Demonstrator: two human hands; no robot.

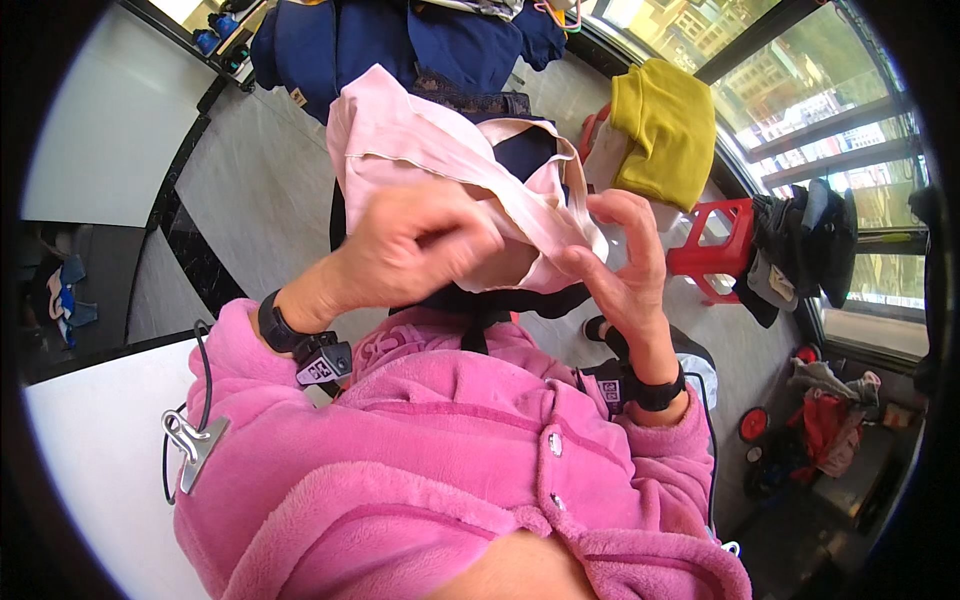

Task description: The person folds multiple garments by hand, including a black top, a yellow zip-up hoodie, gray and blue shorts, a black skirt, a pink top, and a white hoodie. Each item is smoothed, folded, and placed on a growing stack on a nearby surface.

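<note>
A pale pink garment [420, 142] with wide bands lies bunched over dark cloth in front of me. My left hand [420, 247], slightly blurred, is curled over the garment's near left part; whether it pinches any cloth cannot be told. On the other side, my right hand [622, 255] has its thumb at the garment's right edge, with the index finger raised and bent apart from it. A strip of black lace [472, 97] shows behind the pink cloth, beside navy blue clothes [360, 45]. Both my wrists carry black straps with small devices.
A yellow-green garment [664, 135] is draped over a seat at the right. Beyond it stands a red plastic stool [712, 251] beside dark clothes and caps [802, 240]. Windows run along the right. A white surface [112, 427] is at my near left; more clothes [829, 420] lie at lower right.
</note>
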